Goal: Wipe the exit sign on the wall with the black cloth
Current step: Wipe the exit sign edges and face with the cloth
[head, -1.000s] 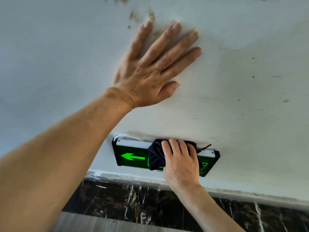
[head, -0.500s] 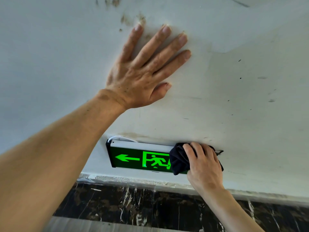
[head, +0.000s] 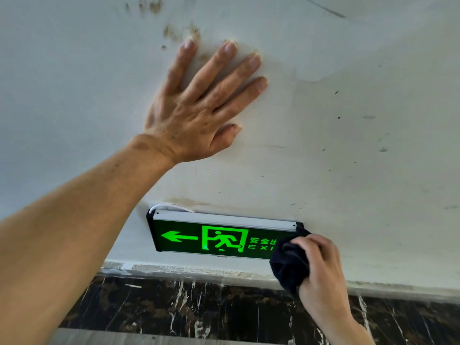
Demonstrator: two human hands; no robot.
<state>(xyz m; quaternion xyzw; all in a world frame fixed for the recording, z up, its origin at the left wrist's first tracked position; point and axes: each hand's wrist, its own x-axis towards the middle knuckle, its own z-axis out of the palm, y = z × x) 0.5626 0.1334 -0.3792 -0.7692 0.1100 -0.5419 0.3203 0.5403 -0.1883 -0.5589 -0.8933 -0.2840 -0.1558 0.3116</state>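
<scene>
1. The exit sign (head: 214,239) is fixed low on the white wall (head: 348,145), just above a strip of dark marbled skirting (head: 199,307). Its green face shows a left-pointing arrow, a running figure in a doorway, and some characters with the letters "EXI" readable; the rest of the lettering is covered.
2. A pale metal rail runs along the sign's top edge, and a white cable (head: 169,206) loops out behind its upper left corner.
3. The black cloth (head: 288,265) is bunched up and pressed against the right end of the sign, hanging down past the lower edge toward the skirting.
4. The right hand (head: 321,270) is clenched around the cloth, fingers curled over its top and the knuckles toward the wall.
5. The left hand (head: 201,105) lies flat on the wall well above the sign, fingers spread wide and holding nothing, with the bare forearm reaching in from the lower left.
6. The wall carries brownish smudges just above the left fingertips, a faint stain over the sign, and scattered dark specks to the right.
</scene>
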